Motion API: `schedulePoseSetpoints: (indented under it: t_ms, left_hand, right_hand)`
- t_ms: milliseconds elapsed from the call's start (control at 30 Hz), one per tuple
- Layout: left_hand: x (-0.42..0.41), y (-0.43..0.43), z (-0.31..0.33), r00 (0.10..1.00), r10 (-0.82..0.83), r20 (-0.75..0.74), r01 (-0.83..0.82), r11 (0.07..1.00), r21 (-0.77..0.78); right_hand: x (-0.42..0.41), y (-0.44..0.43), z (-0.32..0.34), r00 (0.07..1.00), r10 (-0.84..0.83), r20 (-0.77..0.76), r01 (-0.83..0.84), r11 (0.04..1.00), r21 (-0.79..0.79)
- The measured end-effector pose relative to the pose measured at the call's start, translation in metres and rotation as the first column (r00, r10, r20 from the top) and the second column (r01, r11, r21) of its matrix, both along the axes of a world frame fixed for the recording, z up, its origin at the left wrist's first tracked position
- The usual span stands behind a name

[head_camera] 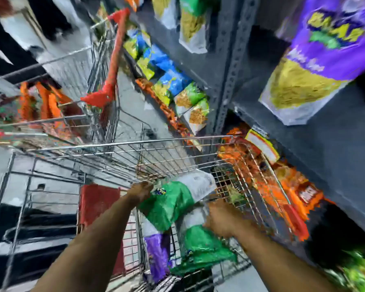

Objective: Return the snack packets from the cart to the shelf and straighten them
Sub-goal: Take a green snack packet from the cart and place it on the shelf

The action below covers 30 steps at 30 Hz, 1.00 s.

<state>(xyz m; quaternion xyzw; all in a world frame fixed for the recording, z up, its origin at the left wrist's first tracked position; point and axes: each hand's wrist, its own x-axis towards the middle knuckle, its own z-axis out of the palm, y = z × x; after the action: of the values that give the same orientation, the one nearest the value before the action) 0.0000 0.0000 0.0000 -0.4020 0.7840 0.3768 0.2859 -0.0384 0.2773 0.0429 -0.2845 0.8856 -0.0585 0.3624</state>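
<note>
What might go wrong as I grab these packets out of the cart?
Your left hand and right hand are each on a green packet inside the wire cart; lifting both at once may snag or tear one on the mesh. The purple packet beneath could get crushed.

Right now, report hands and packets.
Left hand gripping upper green-and-white snack packet. Right hand on lower green packet. Purple packet remains in wire cart.
</note>
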Motion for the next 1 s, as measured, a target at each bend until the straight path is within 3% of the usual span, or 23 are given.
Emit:
schedulePoseSetpoints:
  t_ms: [100, 267, 367, 533, 600, 700, 767, 833, 900, 1000]
  left_hand:
    - [-0.018, -0.006, -0.023, 0.996, 0.083, 0.045, -0.086, 0.992, 0.089]
    - [-0.034, 0.0, -0.016, 0.988, -0.019, 0.154, -0.001, 0.991, 0.131]
    - [-0.044, -0.01, -0.019, 0.983, -0.107, 0.147, 0.087, 0.987, 0.136]
    - [-0.053, -0.005, -0.005, 0.968, -0.206, 0.141, 0.188, 0.974, 0.13]
    - [-0.055, 0.005, -0.005, 0.975, -0.199, 0.095, 0.175, 0.961, 0.216]
    - [-0.054, 0.016, 0.001, 0.989, -0.088, 0.121, 0.029, 0.904, 0.426]
    - [-0.054, 0.018, -0.006, 0.995, -0.062, 0.072, 0.02, 0.874, 0.486]
    - [-0.053, 0.024, -0.001, 0.998, -0.052, 0.039, 0.03, 0.901, 0.434]
    - [-0.058, 0.035, 0.026, 1.0, 0.014, -0.016, -0.007, 0.913, 0.408]
    - [-0.058, 0.051, 0.084, 0.996, 0.053, -0.078, -0.016, 0.91, 0.415]
  right_hand:
    - [0.002, -0.018, -0.038, 0.979, 0.031, 0.203, -0.042, 0.998, 0.05]
    - [0.008, -0.038, -0.06, 0.986, 0.083, 0.147, -0.085, 0.996, 0.005]
    - [0.011, -0.043, -0.068, 0.986, 0.093, 0.135, -0.097, 0.995, 0.02]
    - [0.009, -0.04, -0.072, 0.967, -0.238, -0.095, 0.232, 0.97, -0.073]
    - [0.003, -0.033, -0.071, 0.938, -0.305, -0.165, 0.3, 0.952, -0.054]
    - [-0.01, -0.02, -0.064, 0.878, -0.448, -0.167, 0.445, 0.894, -0.059]
    - [-0.017, -0.016, -0.063, 0.893, -0.427, -0.142, 0.418, 0.904, -0.094]
    - [-0.023, -0.01, -0.051, 0.879, -0.463, -0.113, 0.445, 0.882, -0.157]
    - [-0.026, -0.002, -0.033, 0.818, -0.573, -0.051, 0.534, 0.789, -0.304]
    - [-0.024, 0.013, -0.007, 0.777, -0.625, -0.07, 0.489, 0.671, -0.557]
